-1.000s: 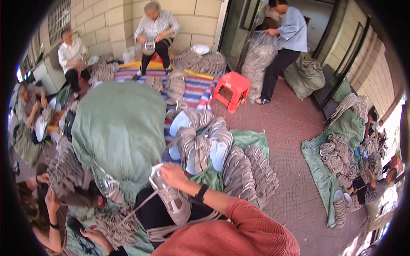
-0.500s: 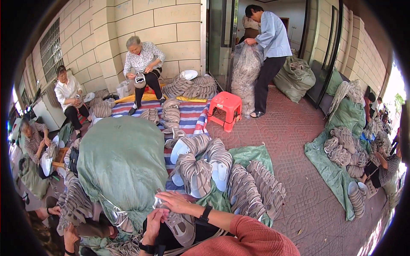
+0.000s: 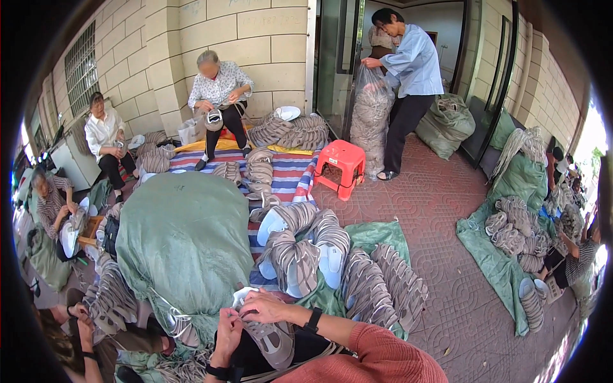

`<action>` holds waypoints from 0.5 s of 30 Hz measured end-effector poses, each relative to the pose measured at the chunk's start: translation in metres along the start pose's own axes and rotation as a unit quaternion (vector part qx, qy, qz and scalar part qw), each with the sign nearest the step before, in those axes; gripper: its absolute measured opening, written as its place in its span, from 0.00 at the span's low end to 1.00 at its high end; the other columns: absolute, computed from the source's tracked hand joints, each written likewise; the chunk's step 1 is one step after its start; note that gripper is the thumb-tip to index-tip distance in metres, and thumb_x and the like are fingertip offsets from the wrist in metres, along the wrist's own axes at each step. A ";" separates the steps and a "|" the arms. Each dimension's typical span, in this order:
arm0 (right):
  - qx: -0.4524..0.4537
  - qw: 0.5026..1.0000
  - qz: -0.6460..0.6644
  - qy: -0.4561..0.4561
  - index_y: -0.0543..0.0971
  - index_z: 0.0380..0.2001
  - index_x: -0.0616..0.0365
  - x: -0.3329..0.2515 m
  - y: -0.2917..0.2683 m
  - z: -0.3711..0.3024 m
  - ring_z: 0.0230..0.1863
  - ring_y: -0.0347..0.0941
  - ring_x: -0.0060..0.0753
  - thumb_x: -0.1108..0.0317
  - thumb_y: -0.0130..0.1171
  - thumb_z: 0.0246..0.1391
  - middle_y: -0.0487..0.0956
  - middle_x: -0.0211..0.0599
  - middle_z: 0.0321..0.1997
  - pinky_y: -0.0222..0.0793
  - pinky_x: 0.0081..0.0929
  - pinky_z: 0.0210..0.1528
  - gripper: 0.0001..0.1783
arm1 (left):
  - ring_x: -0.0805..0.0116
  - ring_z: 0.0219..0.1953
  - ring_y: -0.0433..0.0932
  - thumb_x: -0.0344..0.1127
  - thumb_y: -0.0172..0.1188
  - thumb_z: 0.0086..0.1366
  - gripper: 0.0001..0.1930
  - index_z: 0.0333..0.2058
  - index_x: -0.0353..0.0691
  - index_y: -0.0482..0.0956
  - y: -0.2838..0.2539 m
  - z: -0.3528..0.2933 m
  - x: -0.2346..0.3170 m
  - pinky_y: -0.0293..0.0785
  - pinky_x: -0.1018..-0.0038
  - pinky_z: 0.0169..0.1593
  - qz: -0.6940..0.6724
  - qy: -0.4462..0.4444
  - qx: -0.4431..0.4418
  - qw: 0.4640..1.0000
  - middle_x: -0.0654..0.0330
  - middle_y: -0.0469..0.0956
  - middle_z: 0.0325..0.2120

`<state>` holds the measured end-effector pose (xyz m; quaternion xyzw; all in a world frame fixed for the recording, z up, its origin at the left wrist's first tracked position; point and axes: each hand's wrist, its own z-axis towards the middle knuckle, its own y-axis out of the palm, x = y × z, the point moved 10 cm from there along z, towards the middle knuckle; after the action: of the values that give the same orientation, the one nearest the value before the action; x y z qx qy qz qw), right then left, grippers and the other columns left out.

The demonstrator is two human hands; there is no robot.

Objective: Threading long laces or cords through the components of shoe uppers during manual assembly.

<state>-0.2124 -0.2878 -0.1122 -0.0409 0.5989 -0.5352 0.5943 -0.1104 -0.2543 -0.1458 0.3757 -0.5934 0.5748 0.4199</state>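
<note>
A grey-brown sneaker (image 3: 276, 345) with a pale sole rests on my dark-trousered lap, toe toward me. My right hand (image 3: 265, 306) reaches over its opening from the right, fingers bent into a pinch on a thin shoelace. Close on its left, my left hand (image 3: 228, 329) is also closed, thumb and fingers pinching the lace beside the shoe's collar. The lace itself is barely visible between the fingertips. Loose beige laces (image 3: 322, 351) lie across my lap under the right forearm. A white shoe part (image 3: 242, 296) shows just beyond my fingers.
A bulging green sack (image 3: 185, 230) stands ahead on the left. Rows of nested sneakers (image 3: 367, 287) lie on green sheeting and a striped tarp (image 3: 287, 172). A red stool (image 3: 340, 167) stands farther off. Co-workers sit around; one person (image 3: 415, 70) holds a clear bag of shoes.
My right hand has drawn back slightly from the shoe's far end, its fingers now bent into a pinch beside my left fingertips. The standing person's head and arms have shifted at the bag.
</note>
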 end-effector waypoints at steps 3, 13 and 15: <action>0.017 1.000 0.012 0.001 0.81 0.31 0.46 0.005 -0.001 0.002 0.44 0.67 0.28 0.59 0.59 0.49 0.73 0.27 0.33 0.52 0.35 0.47 0.08 | 0.79 0.20 0.65 0.20 0.47 0.56 0.12 0.39 0.36 0.61 0.001 -0.002 0.003 0.60 0.82 0.23 -0.001 -0.005 -0.001 1.000 0.66 0.69 0.18; 0.019 0.999 0.000 0.026 0.79 0.34 0.46 0.006 0.000 0.000 0.46 0.67 0.27 0.60 0.59 0.49 0.76 0.25 0.35 0.53 0.34 0.46 0.08 | 0.62 0.25 0.74 0.26 0.58 0.52 0.02 0.26 0.38 0.74 -0.014 -0.010 0.025 0.69 0.70 0.31 0.163 0.011 0.114 0.980 0.58 0.74 0.21; 0.028 1.000 -0.006 0.009 0.78 0.37 0.46 0.001 0.000 -0.005 0.48 0.66 0.28 0.61 0.59 0.48 0.76 0.26 0.38 0.53 0.35 0.46 0.11 | 0.59 0.30 0.72 0.27 0.58 0.51 0.03 0.27 0.39 0.74 -0.011 -0.015 0.049 0.67 0.66 0.35 0.256 0.091 0.121 0.955 0.57 0.74 0.24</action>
<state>-0.2163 -0.2858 -0.1138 -0.0231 0.5889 -0.5559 0.5862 -0.1173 -0.2381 -0.0971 0.2047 -0.5551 0.7623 0.2623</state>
